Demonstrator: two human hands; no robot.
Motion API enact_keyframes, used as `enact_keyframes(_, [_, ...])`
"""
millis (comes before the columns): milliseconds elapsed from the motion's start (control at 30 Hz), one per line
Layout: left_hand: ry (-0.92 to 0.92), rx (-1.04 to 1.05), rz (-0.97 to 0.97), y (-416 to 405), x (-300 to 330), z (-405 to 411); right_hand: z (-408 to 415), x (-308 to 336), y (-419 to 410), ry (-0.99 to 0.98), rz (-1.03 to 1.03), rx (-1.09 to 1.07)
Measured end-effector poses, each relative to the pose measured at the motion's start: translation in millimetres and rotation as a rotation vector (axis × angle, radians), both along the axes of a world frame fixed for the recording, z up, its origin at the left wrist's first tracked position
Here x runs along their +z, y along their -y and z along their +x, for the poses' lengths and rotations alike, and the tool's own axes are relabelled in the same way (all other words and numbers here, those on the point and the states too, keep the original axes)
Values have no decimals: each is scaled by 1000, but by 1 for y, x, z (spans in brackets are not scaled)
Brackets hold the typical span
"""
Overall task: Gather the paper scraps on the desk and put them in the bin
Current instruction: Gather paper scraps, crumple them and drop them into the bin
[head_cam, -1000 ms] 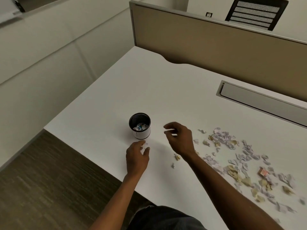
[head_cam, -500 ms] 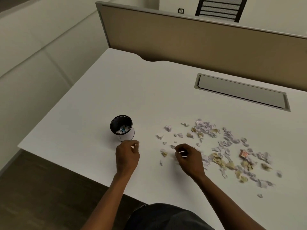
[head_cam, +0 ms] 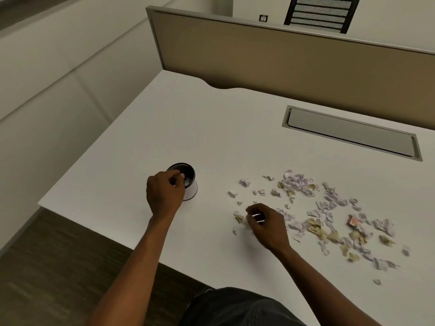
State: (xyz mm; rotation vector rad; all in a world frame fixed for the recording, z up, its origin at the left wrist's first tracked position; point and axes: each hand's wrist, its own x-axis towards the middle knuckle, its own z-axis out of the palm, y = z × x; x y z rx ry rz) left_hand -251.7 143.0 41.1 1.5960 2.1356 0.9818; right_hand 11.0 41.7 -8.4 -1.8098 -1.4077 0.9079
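A small round bin (head_cam: 191, 189), black inside and white outside, stands on the white desk (head_cam: 211, 128) near its front left corner. My left hand (head_cam: 164, 194) hovers over the bin's near rim, its fingertips pinched above the opening with a pale bit between them. Paper scraps (head_cam: 317, 208), white, lilac and tan, lie scattered across the desk to the right of the bin. My right hand (head_cam: 266, 222) rests at the left edge of that spread, thumb and fingers pinched on a small white scrap. A reddish scrap (head_cam: 353, 221) lies further right.
A grey cable-tray lid (head_cam: 350, 135) is set into the desk behind the scraps. A tan partition (head_cam: 282, 55) walls off the back edge, with a black chair back (head_cam: 320, 12) beyond it. The desk's front edge drops to dark floor (head_cam: 58, 267) on the left.
My left hand has risen from the desk in front of the bin to above its opening. My right hand stays at the scraps, still pinched on a white piece.
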Motion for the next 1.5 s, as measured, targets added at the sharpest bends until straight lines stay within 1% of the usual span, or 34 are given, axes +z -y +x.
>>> enact_keyframes(67, [-23, -12, 5, 1, -3, -2, 1, 1, -2, 1, 6, -5])
enact_keyframes(167, [-53, -23, 124, 11, 4, 6, 5, 0, -5, 23, 7, -24])
enact_keyframes(200, [-39, -68, 172, 17, 7, 12, 6, -1, -6, 37, 6, -31])
enact_keyframes(267, [49, -254, 219, 35, 6, 30, 9, -3, -8, 84, 7, -30])
enact_keyframes(300, [90, -369, 191, 45, 1, 39, 10, -5, -9, 115, 6, -11])
enact_keyframes(367, [94, -568, 48, 63, -16, 56, 11, -8, -10, 206, 2, 93])
enact_keyframes(433, [30, -684, -152, 78, -38, 69, 8, -9, -12, 306, 5, 228])
enact_keyframes(467, [-3, -705, -246, 83, -49, 74, 6, -9, -14, 348, 8, 280])
enact_keyframes(500, [-35, -706, -312, 87, -58, 78, 3, -9, -15, 385, 11, 308])
enact_keyframes(567, [-103, -706, -343, 90, -69, 85, 1, -7, -18, 412, 28, 259])
enact_keyframes(667, [-206, -726, -255, 83, -73, 94, 7, -2, -27, 382, 46, 76])
enact_keyframes(733, [-252, -720, -230, 74, -75, 94, 14, 3, -37, 404, 49, 60])
enact_keyframes(900, [-138, -657, -288, 52, -84, 84, 27, 12, -78, 483, 15, 167])
enact_keyframes(1067, [-62, -657, -258, 52, -93, 82, 11, 7, -104, 614, -133, 390])
enact_keyframes(1200, [-37, -669, -210, 56, -99, 80, -11, 0, -88, 679, -70, 501])
enact_keyframes(1333, [-108, -719, -173, 55, -103, 85, -17, -4, -55, 633, -5, 585])
enact_keyframes(1400, [-134, -747, -167, 55, -101, 90, -12, -5, -47, 570, -10, 514])
enact_keyframes(1500, [-143, -763, -187, 52, -99, 97, 7, 0, -52, 517, -6, 253])
